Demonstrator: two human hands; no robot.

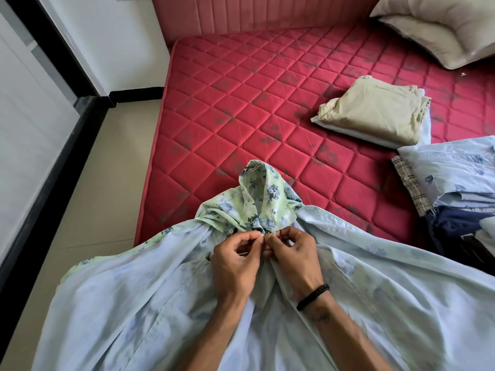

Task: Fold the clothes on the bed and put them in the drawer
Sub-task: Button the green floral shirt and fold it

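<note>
- Pale green shirt with blue floral print (263, 199) spread inside out across the near edge of the bed, collar pointing away, pale blue underside draped toward the camera.
- Left hand (235, 261) curled, thumb and forefinger pinching the shirt's front edge just below the collar.
- Right hand (292, 257) curled the same way, pinching the facing edge; fingertips of both hands almost touching, with a small white button (229, 231) just beside them on the placket.
- Hard to tell, at this size, whether another button sits between the fingertips.
- Black braided wristband (312, 296) round the right wrist.
- Red quilted mattress (241, 103) bare under the shirt's collar end.
- Folded beige trousers (375, 113) lying on a folded pale blue garment (426, 127), well apart from the hands, farther up the bed on the right.
- Stack of folded clothes (452, 183) at the right edge: light blue shirt on top, checked cloth beside it, navy fabric below.
- Beige pillow (439, 25) at the far right corner against the pink padded headboard (241, 12).
- Cream tiled floor (101, 183) left of the bed.
</note>
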